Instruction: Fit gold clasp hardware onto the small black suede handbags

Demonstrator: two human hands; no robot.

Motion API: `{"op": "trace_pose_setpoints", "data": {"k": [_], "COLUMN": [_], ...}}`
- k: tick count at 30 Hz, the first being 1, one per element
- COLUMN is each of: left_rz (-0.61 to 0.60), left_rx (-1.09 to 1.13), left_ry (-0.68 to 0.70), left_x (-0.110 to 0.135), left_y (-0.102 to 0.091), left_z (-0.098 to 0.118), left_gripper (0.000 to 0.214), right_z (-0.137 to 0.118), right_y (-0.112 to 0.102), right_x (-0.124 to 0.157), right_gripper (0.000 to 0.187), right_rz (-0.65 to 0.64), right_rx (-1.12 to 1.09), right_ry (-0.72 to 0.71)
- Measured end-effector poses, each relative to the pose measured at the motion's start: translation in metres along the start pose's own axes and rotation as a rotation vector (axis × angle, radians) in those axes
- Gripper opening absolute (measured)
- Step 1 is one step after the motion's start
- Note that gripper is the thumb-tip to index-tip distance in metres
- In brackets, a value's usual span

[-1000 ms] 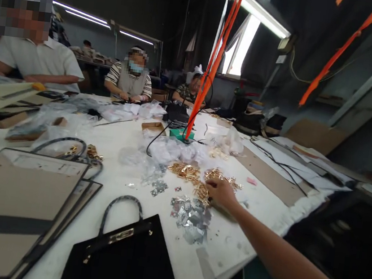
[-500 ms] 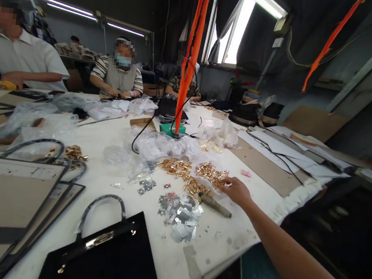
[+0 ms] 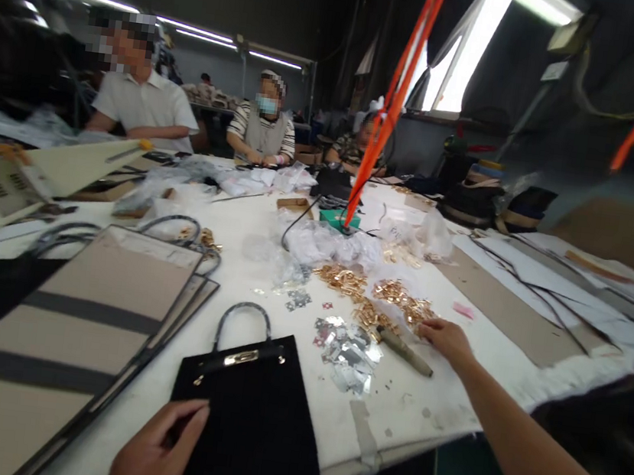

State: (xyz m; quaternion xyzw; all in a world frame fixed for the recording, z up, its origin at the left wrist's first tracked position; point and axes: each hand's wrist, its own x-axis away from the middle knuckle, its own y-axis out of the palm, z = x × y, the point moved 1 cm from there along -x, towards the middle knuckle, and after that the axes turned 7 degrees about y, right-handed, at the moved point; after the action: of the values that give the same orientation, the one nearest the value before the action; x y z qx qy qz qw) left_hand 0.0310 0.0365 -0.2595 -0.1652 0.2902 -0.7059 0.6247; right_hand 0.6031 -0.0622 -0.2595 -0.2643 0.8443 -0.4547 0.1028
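Over the black handbag's (image 3: 256, 423) left edge, my left hand (image 3: 161, 446) is now in plain view, where half a second ago barely a fingertip showed; its thumb and forefinger nearly meet, though I can't tell whether they pinch anything. My right hand (image 3: 446, 340) stays by the gold hardware (image 3: 401, 302), fingertips bunched, their catch hidden, an olive rod (image 3: 404, 351) just beside them. Between my hands lie metal plates (image 3: 347, 355). Beyond both, crumpled plastic bags (image 3: 327, 246) and an open cardboard box (image 3: 296, 205) have contents I can't make out.
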Motion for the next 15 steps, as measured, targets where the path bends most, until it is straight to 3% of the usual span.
{"op": "trace_pose_setpoints", "data": {"k": [4,6,9,11,12,15], "left_rz": [-0.024,0.024,0.146,0.17,0.156,0.096], "left_rx": [0.039,0.011,-0.1,-0.188,-0.218,-0.183], "left_ry": [0.148,0.224,0.336,0.374,0.376,0.329], "left_x": [0.008,0.008,-0.002,-0.013,-0.019,-0.034], "left_y": [-0.004,-0.006,-0.01,-0.01,-0.009,-0.004], "left_z": [0.006,0.007,0.008,0.009,0.008,0.005], "left_gripper": [0.029,0.023,0.023,0.032,0.036,0.031], "right_z": [-0.01,-0.019,-0.049,-0.082,-0.101,-0.159], "right_y": [-0.011,-0.019,-0.025,-0.015,-0.004,0.045], "right_x": [-0.001,0.004,0.04,0.085,0.112,0.193], "right_gripper": [0.024,0.026,0.026,0.031,0.035,0.035], "right_rz": [0.016,0.081,0.131,0.003,-0.127,-0.498], "right_rx": [0.097,0.113,0.017,-0.103,-0.162,-0.364], "right_ry": [0.006,-0.019,-0.132,-0.219,-0.264,-0.332]}}
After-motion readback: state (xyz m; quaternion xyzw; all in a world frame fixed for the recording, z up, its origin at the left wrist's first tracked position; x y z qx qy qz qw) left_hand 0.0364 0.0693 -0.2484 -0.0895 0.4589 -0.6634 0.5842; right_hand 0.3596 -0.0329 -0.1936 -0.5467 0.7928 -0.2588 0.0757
